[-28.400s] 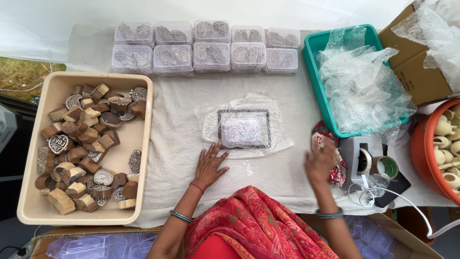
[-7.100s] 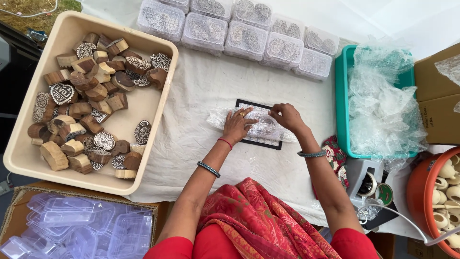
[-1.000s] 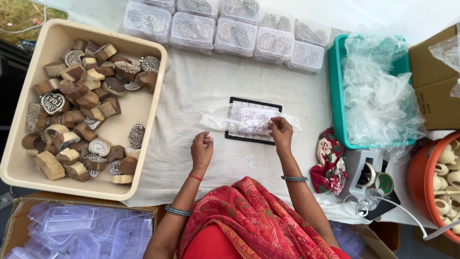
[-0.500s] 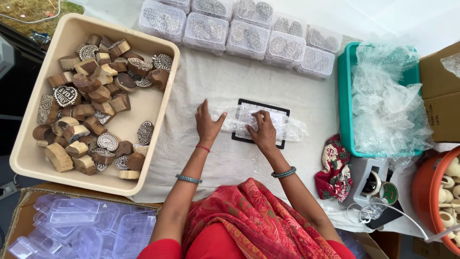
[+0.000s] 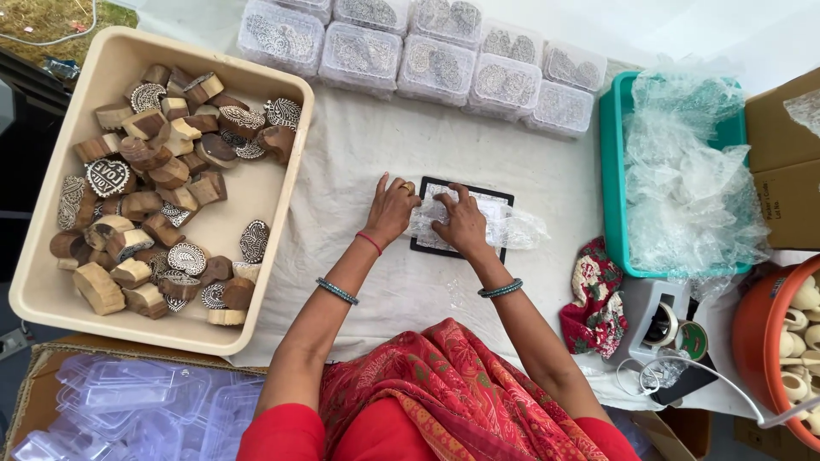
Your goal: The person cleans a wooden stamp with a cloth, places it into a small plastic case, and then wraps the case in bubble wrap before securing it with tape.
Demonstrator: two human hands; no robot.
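Head view — both hands press flat, fingers spread, on the bubble-wrapped packet [image 5: 478, 224]: left hand [image 5: 391, 211] at its left end, right hand [image 5: 462, 224] on top.

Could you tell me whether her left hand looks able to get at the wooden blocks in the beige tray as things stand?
Probably yes: the left hand rests beside the beige tray, with only bare cloth between it and the wooden blocks.
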